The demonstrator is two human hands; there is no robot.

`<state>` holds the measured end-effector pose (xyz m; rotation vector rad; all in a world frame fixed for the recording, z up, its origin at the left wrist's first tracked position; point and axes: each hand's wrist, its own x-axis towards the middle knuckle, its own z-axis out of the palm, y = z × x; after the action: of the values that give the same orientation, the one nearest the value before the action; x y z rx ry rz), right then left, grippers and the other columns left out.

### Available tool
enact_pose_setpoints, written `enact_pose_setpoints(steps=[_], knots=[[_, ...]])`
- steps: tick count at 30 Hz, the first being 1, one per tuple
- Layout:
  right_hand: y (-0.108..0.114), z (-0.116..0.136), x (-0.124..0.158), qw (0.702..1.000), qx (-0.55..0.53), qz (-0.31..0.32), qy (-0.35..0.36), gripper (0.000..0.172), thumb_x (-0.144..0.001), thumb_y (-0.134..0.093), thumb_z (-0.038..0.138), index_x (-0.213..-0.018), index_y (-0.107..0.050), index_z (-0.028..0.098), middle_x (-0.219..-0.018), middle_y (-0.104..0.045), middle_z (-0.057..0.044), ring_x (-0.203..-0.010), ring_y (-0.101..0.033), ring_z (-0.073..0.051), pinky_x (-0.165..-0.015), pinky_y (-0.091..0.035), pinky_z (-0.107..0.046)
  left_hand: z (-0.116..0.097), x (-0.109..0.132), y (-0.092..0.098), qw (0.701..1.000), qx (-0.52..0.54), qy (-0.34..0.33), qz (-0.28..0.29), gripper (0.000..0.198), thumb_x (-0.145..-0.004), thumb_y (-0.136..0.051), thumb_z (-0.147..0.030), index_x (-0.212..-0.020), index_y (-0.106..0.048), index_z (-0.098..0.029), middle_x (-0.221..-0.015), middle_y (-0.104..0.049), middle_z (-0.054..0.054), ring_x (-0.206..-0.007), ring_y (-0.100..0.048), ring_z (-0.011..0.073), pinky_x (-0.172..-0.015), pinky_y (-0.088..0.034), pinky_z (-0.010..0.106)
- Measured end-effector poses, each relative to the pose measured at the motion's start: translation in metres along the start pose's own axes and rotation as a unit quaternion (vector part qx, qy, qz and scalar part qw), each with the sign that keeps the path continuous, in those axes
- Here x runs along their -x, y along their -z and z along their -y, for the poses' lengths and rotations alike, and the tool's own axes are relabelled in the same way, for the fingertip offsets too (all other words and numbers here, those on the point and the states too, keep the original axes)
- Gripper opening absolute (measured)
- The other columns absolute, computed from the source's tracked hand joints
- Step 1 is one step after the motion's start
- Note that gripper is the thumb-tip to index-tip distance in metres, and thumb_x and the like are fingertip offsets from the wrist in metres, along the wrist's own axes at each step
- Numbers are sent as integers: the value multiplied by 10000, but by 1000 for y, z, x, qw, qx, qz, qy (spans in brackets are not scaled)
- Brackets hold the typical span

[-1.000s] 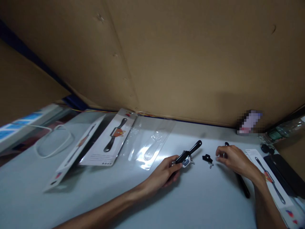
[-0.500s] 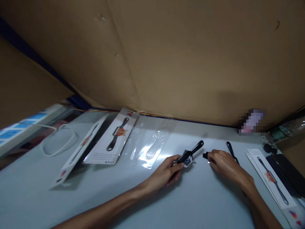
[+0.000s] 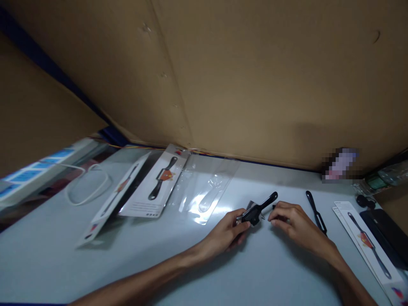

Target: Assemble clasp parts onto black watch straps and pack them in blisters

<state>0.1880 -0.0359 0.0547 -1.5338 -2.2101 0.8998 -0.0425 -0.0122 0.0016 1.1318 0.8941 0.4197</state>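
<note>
My left hand (image 3: pixel 227 233) is closed on the lower end of a black-handled tool (image 3: pixel 259 208) with a metal piece at its middle, held just above the pale table (image 3: pixel 153 263). My right hand (image 3: pixel 293 223) sits right beside it, fingers curled in a pinch near the tool's middle. A small black part shows only as a sliver at its fingertips (image 3: pixel 274 207), and I cannot tell whether the fingers hold it. A second black tool (image 3: pixel 315 210) lies on the table to the right of that hand.
A clear plastic blister (image 3: pixel 207 191) and printed packaging cards (image 3: pixel 157 187) lie at the back left. More cards (image 3: pixel 366 238) and a dark flat object (image 3: pixel 387 231) lie at the right. A white cable (image 3: pixel 87 189) and a power strip (image 3: pixel 41 172) sit far left. A cardboard wall (image 3: pixel 239 85) rises behind.
My right hand has slid left from the second tool, over the small black part, up to the tool held in my left hand. My left hand has stayed almost still.
</note>
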Motion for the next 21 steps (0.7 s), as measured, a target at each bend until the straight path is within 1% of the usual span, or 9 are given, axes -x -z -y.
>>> enact_pose_setpoints(steps=[2, 5, 9, 12, 16, 18, 21], knots=[[-6, 5, 0, 1000, -1, 19, 21, 198, -933, -571, 78, -904, -722, 202, -921, -673, -19, -872, -624, -156, -813, -446, -270, 1, -1, 0, 1000, 6, 0, -2, 345, -863, -629, -505, -953, -536, -186, -518, -481, -89, -372, -306, 55, -384, -184, 203], [-18, 9, 1, 998, 29, 46, 42, 215, -938, -558, 67, -947, -722, 205, -982, -662, -38, -926, -622, -172, -840, -454, -284, 1, -1, 1, 1000, 6, -4, 3, 341, -867, -625, -504, -938, -532, -183, -511, -480, -91, -366, -308, 54, -383, -195, 203], [-29, 9, 0, 998, 41, 33, 38, 228, -954, -517, 61, -999, -694, 197, -1029, -645, -50, -921, -616, -174, -837, -470, -296, 3, 0, 1, 1000, -7, -19, 7, 391, -875, -613, -534, -1001, -528, -175, -510, -487, -93, -372, -305, 58, -388, -210, 206], [-31, 9, 0, 998, 34, 31, 37, 226, -959, -509, 69, -1032, -682, 194, -1056, -646, -58, -954, -619, -185, -871, -481, -321, 5, 0, 0, 999, -14, -41, 6, 405, -888, -598, -539, -1043, -514, -175, -524, -501, -90, -384, -314, 59, -401, -226, 203], [-31, 10, 1, 998, 40, 39, 41, 284, -946, -519, 50, -1093, -698, 214, -1078, -652, -59, -1007, -621, -199, -914, -486, -351, 6, 0, -1, 999, -24, -38, -4, 394, -896, -577, -541, -1034, -511, -178, -524, -484, -95, -393, -311, 62, -400, -234, 202], [-32, 11, 2, 997, 40, 40, 47, 314, -940, -519, 38, -1099, -713, 227, -1065, -656, -53, -993, -627, -192, -901, -494, -340, 6, 0, -1, 999, -28, -34, -5, 402, -898, -566, -555, -1033, -509, -181, -521, -483, -95, -396, -322, 67, -398, -240, 203], [-34, 10, 2, 997, 46, 35, 51, 335, -944, -511, 39, -1101, -729, 239, -1034, -664, -51, -945, -634, -187, -858, -507, -327, 6, -2, -1, 999, -32, -32, -7, 409, -905, -528, -589, -978, -498, -188, -512, -478, -92, -384, -318, 67, -389, -241, 206]])
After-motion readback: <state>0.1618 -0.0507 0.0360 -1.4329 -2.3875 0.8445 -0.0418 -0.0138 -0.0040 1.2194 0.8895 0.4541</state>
